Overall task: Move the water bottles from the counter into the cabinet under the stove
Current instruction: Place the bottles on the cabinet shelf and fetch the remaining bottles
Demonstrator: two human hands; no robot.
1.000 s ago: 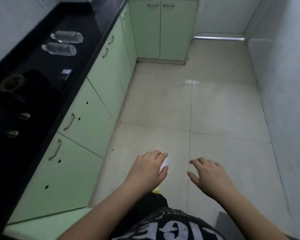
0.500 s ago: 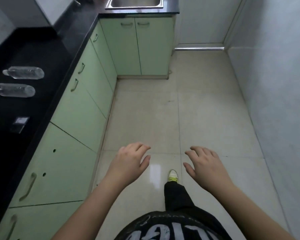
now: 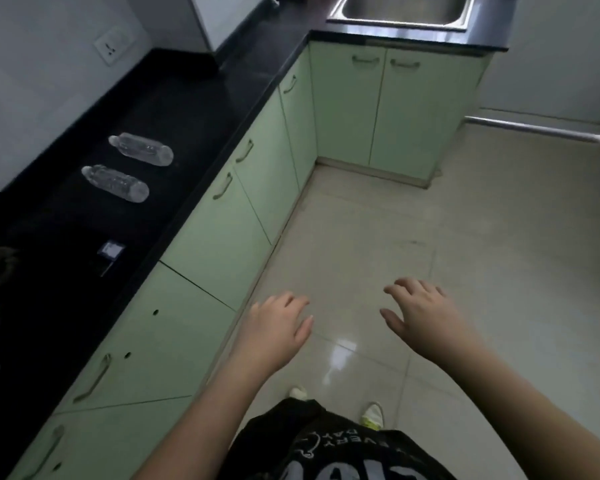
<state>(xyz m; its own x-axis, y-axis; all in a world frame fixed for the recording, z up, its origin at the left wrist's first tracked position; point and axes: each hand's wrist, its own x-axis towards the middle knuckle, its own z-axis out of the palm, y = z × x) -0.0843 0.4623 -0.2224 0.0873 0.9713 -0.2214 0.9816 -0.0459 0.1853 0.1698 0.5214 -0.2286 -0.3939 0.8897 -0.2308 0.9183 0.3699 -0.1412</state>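
Two clear water bottles lie on their sides on the black counter (image 3: 201, 109). The far bottle (image 3: 141, 149) and the near bottle (image 3: 115, 183) lie side by side with a small gap between them. Their caps point toward the wall. No label can be read on them.

The stove (image 3: 0, 268) sits on the same counter, on the near side of the bottles. Only a burner ring shows, and it is dark. A small sticker (image 3: 111, 250) sits between the stove and the bottles, but its writing is too blurry to read.

Below the counter is a row of light green cabinet doors. The cabinet door under the stove (image 3: 146, 344) is closed.

The left hand (image 3: 274, 329) hangs over the floor in front of that door. Its fingers are spread and loose, and it holds nothing. The right hand (image 3: 420, 317) hangs beside it, also wide and loose, with nothing in it. Both hands are well apart from the bottles.

The person wears a black shirt (image 3: 329, 448) with white letters. Seen upside down, the words "EVERY DAY" can be read.

A steel sink (image 3: 340, 16) sits at the far end of the counter, well past the bottles.
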